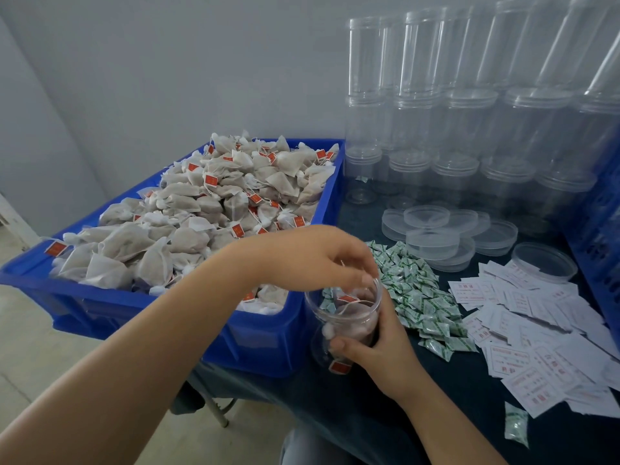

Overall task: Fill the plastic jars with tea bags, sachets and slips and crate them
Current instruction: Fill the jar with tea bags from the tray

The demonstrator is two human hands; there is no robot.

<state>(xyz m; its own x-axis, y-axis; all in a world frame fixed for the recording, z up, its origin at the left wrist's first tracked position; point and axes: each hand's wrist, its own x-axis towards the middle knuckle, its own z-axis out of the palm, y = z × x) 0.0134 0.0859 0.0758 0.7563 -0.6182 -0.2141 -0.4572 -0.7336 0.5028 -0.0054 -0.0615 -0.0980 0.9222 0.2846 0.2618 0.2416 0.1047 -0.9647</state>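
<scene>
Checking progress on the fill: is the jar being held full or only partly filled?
Partly filled. The jar gripped by the right hand shows tea bags only in its lower part, below the rim; the left hand reaches in.

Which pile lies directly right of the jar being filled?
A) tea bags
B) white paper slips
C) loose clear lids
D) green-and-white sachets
D: the green-and-white sachets lie just right of the jar that the right hand grips; the slips lie farther right.

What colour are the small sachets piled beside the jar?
The sachets are white with green print, seen in the head view, the only one.
</scene>
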